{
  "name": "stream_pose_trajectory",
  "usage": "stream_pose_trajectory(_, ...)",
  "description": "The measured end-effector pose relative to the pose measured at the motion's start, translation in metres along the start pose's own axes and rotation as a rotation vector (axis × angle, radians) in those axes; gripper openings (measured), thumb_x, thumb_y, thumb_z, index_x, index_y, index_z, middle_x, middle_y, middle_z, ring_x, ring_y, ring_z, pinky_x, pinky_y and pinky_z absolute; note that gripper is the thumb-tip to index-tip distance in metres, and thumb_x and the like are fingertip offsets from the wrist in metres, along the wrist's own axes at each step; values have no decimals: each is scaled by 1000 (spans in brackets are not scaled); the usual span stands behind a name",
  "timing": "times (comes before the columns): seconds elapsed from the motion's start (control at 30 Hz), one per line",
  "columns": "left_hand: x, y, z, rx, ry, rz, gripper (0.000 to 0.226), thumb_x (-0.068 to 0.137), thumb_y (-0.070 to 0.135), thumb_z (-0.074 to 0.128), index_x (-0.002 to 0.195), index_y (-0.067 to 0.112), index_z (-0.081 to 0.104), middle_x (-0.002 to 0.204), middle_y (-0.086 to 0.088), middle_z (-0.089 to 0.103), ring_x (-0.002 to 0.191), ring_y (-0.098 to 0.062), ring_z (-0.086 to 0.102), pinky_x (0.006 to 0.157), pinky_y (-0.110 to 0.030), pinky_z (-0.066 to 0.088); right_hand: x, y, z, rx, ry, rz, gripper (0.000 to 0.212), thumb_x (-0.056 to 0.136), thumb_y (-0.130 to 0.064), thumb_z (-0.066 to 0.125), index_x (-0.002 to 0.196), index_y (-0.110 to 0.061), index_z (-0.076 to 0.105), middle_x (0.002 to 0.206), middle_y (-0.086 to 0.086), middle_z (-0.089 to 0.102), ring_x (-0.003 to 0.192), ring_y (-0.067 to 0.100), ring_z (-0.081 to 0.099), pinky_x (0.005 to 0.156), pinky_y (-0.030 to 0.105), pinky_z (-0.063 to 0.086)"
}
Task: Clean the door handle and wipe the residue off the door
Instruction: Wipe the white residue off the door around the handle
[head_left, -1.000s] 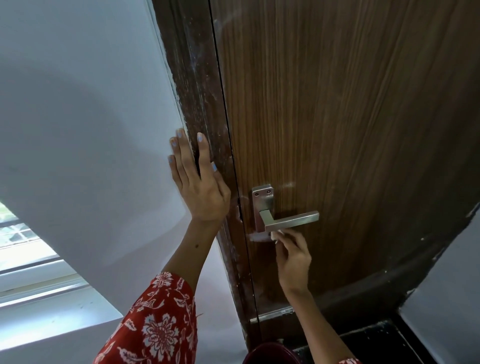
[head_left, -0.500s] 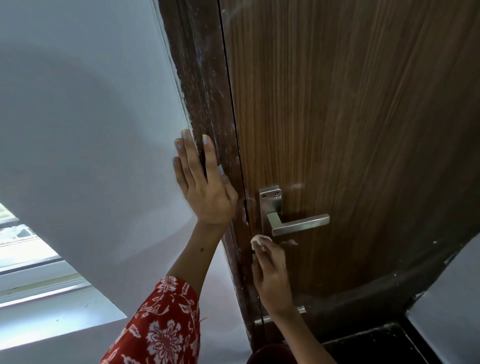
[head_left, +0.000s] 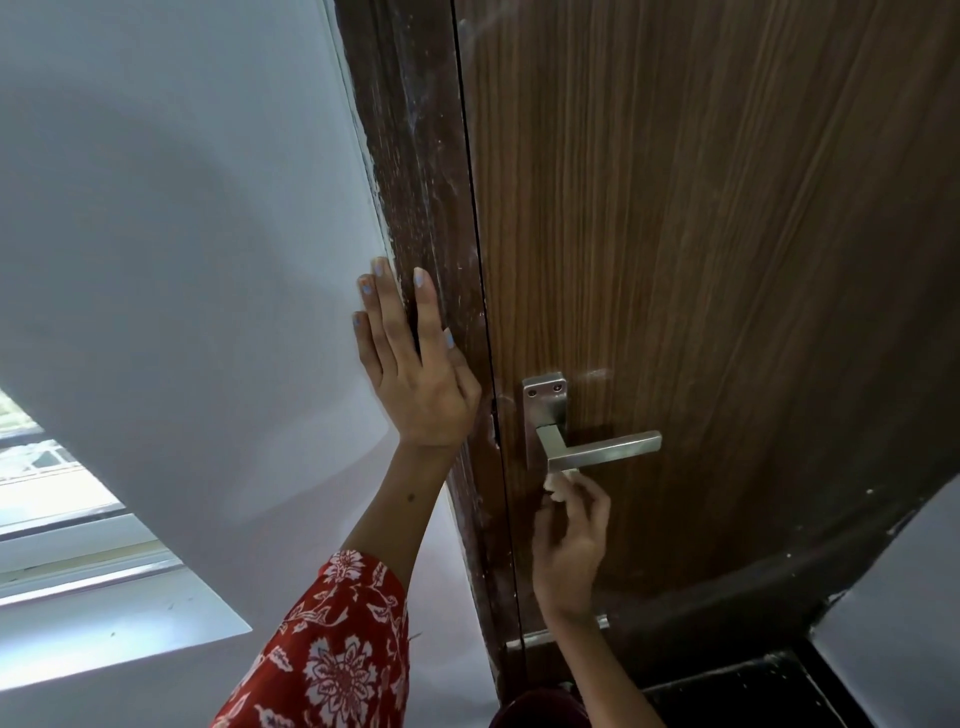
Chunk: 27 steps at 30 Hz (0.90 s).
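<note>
A brown wood-grain door (head_left: 701, 260) carries a square brushed-metal lever handle (head_left: 602, 452) on a backplate (head_left: 543, 410). My right hand (head_left: 571, 535) pinches a small white wad (head_left: 558, 486) and holds it against the door just under the lever, near the backplate. A faint whitish smear (head_left: 597, 375) shows above the handle. My left hand (head_left: 415, 374) presses flat, fingers straight, across the white wall and the dark door frame (head_left: 415, 208), which is streaked with white residue.
The white wall (head_left: 182, 234) fills the left side, with a bright window (head_left: 41, 483) and sill at lower left. A metal latch (head_left: 540, 635) sits low on the door edge. A dark threshold (head_left: 727, 691) and a grey wall corner (head_left: 909, 597) lie at lower right.
My right hand has moved the white wad from the door's left edge below the backplate to the right and up, under the lever. My left hand stays pressed in place.
</note>
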<state>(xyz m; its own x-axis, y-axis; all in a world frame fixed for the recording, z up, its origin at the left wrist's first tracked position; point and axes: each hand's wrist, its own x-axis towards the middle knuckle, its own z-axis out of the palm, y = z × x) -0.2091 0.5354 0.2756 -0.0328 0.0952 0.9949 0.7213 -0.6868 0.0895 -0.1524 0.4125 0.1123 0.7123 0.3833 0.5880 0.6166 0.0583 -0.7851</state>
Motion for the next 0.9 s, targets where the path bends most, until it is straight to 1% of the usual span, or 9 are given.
stream_pose_trajectory(0.1, 0, 0, 0, 1, 1, 3, 48, 95, 12, 36, 142, 6, 34, 141, -29, 42, 138, -39, 30, 119, -41, 15, 1, 13, -9, -78, -151, -187, 31, 82, -3, 60, 112, -8, 64, 119, 5, 52, 114, 16, 49, 97, 33, 45)
stream_pose_trajectory(0.17, 0, 0, 0, -5, -4, -2, 48, 94, 12, 38, 142, 6, 34, 142, -29, 42, 138, -39, 30, 119, -41, 16, 12, 25, -16, -42, -42, 29, 29, 82, 2, 61, 108, -9, 65, 116, 0, 49, 107, 19, 55, 89, 22, 47)
stream_pose_trajectory(0.23, 1, 2, -2, -8, -12, -4, 48, 95, 12, 37, 142, 6, 33, 142, -30, 42, 137, -40, 30, 119, -42, 17, 21, 28, -19, 0, 100, 275, 28, 80, 8, 61, 104, -7, 64, 114, 4, 49, 100, 19, 58, 87, 23, 48)
stream_pose_trajectory(0.4, 1, 3, -3, -7, -17, -8, 48, 93, 10, 41, 141, 6, 34, 141, -30, 42, 136, -41, 33, 119, -42, 17, 16, 26, -19, -51, -114, 97, 24, 77, 7, 66, 97, -6, 66, 108, 3, 51, 90, 16, 59, 78, 20, 50)
stream_pose_trajectory(0.53, 2, 3, -3, -3, -10, -11, 49, 92, 10, 42, 141, 6, 34, 141, -29, 42, 136, -41, 32, 119, -42, 18, 28, 27, -19, 43, 96, 428, 22, 80, 7, 63, 100, -3, 63, 112, 12, 52, 93, 16, 58, 76, 18, 49)
stream_pose_trajectory(0.6, 2, 4, -3, -6, -10, -7, 48, 93, 10, 41, 141, 6, 34, 141, -29, 41, 136, -41, 33, 119, -41, 18, 26, 19, -15, 28, 54, 339, 23, 79, 7, 64, 99, -5, 63, 110, 8, 51, 92, 14, 58, 79, 22, 50)
stream_pose_trajectory(0.7, 1, 3, -3, -14, -8, -3, 48, 93, 11, 40, 141, 6, 34, 141, -29, 41, 136, -40, 32, 119, -41, 17, 22, 17, -16, -21, -156, 68, 21, 78, 5, 66, 94, -8, 66, 107, 3, 52, 89, 13, 57, 80, 23, 50)
stream_pose_trajectory(0.83, 2, 3, -3, -4, -4, -9, 49, 92, 10, 41, 140, 5, 35, 141, -29, 43, 136, -41, 33, 119, -41, 18, 33, 18, -21, 95, 52, 337, 24, 79, 8, 63, 98, -6, 63, 111, 10, 52, 94, 20, 59, 79, 23, 51)
stream_pose_trajectory(0.9, 2, 4, -3, -6, -9, -12, 48, 93, 10, 41, 140, 5, 35, 141, -30, 43, 136, -41, 33, 119, -41, 17, 28, 7, -16, 73, 46, 288, 26, 78, 10, 63, 98, -8, 64, 110, 8, 52, 94, 18, 59, 80, 25, 53)
